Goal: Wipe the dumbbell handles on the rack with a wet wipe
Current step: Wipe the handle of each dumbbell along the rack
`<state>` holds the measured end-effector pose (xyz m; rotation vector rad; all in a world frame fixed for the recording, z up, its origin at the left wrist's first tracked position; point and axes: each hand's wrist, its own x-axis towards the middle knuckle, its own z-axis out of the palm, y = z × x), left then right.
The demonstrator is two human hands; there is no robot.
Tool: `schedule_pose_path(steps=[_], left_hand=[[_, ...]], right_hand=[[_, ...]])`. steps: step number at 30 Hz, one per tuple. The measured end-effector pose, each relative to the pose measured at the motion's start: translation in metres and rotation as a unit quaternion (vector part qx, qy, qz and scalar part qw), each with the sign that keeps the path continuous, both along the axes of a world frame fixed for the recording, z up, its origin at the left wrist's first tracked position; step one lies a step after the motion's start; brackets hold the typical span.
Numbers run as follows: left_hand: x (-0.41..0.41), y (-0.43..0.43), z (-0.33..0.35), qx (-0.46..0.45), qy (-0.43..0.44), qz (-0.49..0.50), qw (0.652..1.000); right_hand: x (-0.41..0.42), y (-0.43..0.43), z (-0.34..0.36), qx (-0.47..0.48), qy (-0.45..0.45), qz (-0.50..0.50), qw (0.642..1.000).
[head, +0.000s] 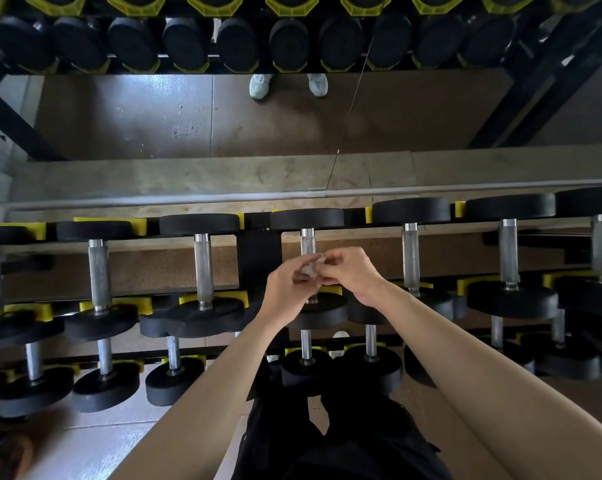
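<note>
Over one handle [308, 241], two hands [289, 292] [353, 275] pinch one wipe [311, 266].

Left hand [289, 289] and right hand [350, 271] together pinch a crumpled white wet wipe [311, 266] just above a knurled steel dumbbell handle [307, 242]. Black-and-yellow rack [258, 251]; mirror [223, 116] behind.
</note>
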<state>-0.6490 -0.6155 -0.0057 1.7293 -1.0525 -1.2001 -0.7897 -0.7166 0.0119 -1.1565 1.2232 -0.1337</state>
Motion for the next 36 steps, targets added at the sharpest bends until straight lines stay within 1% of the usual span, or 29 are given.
schedule_pose_path(steps=[3,7,10,14,17,21,23,26,30,32,34,36], left_hand=[[0.009,-0.007,-0.002,-0.002,-0.063,0.025,0.998],[0.025,-0.01,-0.007,0.036,-0.097,0.05,0.993],[0.034,-0.015,-0.012,0.05,-0.108,0.084,0.989],[0.04,-0.026,-0.017,0.065,-0.008,0.145,0.987],[0.037,-0.034,-0.018,0.059,0.036,0.167,0.984],[0.029,-0.044,-0.014,0.071,0.154,0.2,0.965],[0.025,-0.046,-0.016,0.076,0.166,0.227,0.957],[0.02,-0.05,-0.022,0.079,0.136,0.264,0.952],[0.01,-0.058,-0.025,0.079,0.009,0.247,0.966],[0.008,-0.061,-0.026,0.095,-0.005,0.281,0.955],[0.011,-0.064,-0.029,0.114,-0.006,0.331,0.937],[0.015,-0.067,-0.033,0.131,-0.005,0.354,0.926]], right_hand=[[0.0,-0.003,-0.001,0.039,-0.041,-0.022,0.998],[-0.001,-0.008,-0.003,0.017,-0.02,-0.06,0.998],[0.003,-0.015,-0.006,0.004,-0.006,-0.109,0.994],[0.013,-0.023,-0.01,0.017,-0.037,-0.175,0.984],[0.021,-0.025,-0.015,0.029,-0.044,-0.217,0.975],[0.032,-0.022,-0.022,0.031,-0.026,-0.273,0.961],[0.036,-0.02,-0.025,0.017,0.001,-0.28,0.96],[0.038,-0.021,-0.028,-0.023,0.044,-0.275,0.96],[0.035,-0.027,-0.034,-0.021,0.064,-0.309,0.949],[0.037,-0.027,-0.038,-0.034,0.082,-0.283,0.955],[0.043,-0.024,-0.038,-0.062,0.095,-0.228,0.967],[0.048,-0.019,-0.035,-0.085,0.095,-0.199,0.972]])
